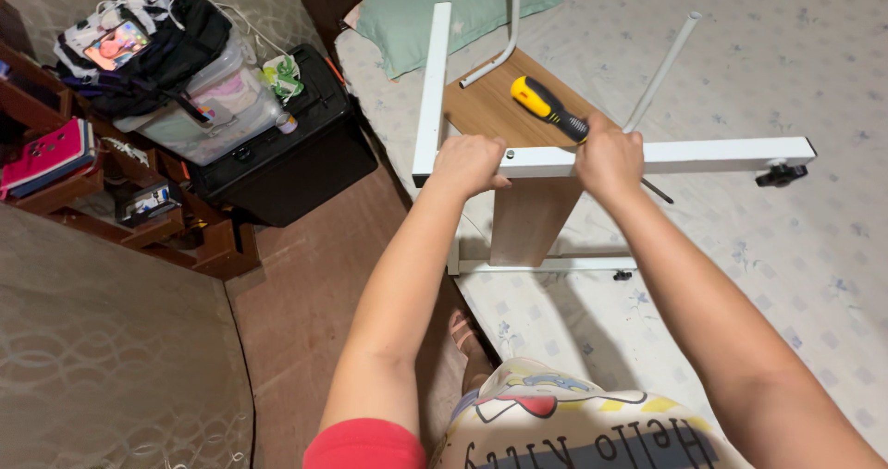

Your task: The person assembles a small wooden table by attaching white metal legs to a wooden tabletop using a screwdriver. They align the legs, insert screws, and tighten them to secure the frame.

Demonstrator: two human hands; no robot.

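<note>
A small table lies overturned on a mattress, its white metal frame point(721, 154) up and its brown wooden top point(532, 215) underneath. My left hand point(467, 164) grips the white frame bar near its corner. My right hand point(608, 157) grips the same bar a little to the right, holding a yellow and black screwdriver point(546, 106) whose handle points up and away. A black caster wheel point(782, 175) sits at the bar's right end. A second white bar point(432, 90) runs away from the corner.
A loose white tube point(661, 69) lies on the patterned mattress point(786, 275). A green pillow point(435, 16) is at the head. To the left stand a black case point(296, 154), a clear bin with a backpack point(176, 62), and a wooden shelf point(111, 191).
</note>
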